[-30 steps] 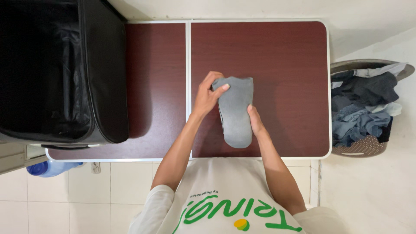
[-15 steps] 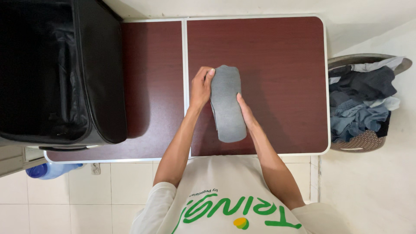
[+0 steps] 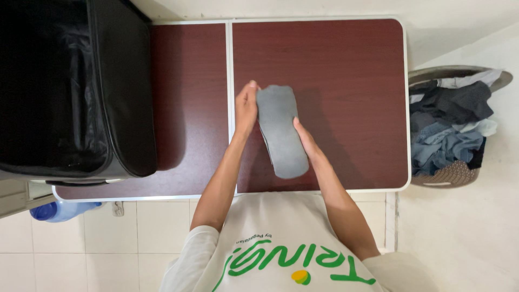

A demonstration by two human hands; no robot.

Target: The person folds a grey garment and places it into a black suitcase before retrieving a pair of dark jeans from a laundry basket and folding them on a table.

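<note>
A flat grey sock (image 3: 282, 130) lies lengthwise on the dark red folding table (image 3: 346, 81), with a second layer peeking out along its left edge. My left hand (image 3: 245, 108) pinches the sock's upper left edge near its far end. My right hand (image 3: 305, 138) rests against the sock's right edge at mid-length, fingers together and touching the fabric.
An open black suitcase (image 3: 75, 92) covers the table's left part and hangs over its edge. A basket (image 3: 451, 176) piled with dark and blue clothes stands on the floor at the right. A blue bottle (image 3: 54, 211) lies on the white tiles under the suitcase.
The folded-over top of the sock has been laid flat. Both hands shifted slightly left and up along the sock's edges, and the sock now lies a little more tilted.
</note>
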